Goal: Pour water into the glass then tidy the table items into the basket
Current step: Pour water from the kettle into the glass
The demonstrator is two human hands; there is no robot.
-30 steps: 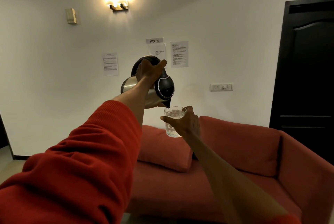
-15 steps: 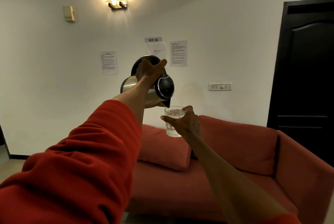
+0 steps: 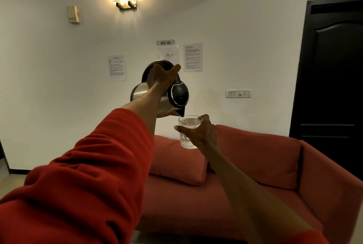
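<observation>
Right, pour's underway. Left hand (image 3: 162,78) is wrapped round the black handle of the steel kettle (image 3: 167,98), fingers curled tight on it, kettle tipped hard over w/ the spout pointing down right at the rim of the glass (image 3: 189,132). Right hand (image 3: 200,132) grips that glass from the side, fingers and thumb curled round it, holding it upright in mid-air just under the spout. Water's already well up the glass, looks near full from here, so I'd say the pour step is close to done, kettle needs to come back level soon or it goes over the rim.

What's left: pretty much everything else. No worktop, no basket, no table items in view, camera's looking up and out, so the tidy half isn't started as far as can be seen.

Room to move, left to right: wall on the left is bare bar a few paper notices (image 3: 117,67), well behind the kettle. Both arms are stretched out over the red sofa (image 3: 265,165) and its cushion (image 3: 176,163), directly below the glass, so any spill lands on fabric. Dark door (image 3: 332,70) far right, well apart. Plenty of open air round both hands; the only tight spot is spout to glass rim, nearly touching.
</observation>
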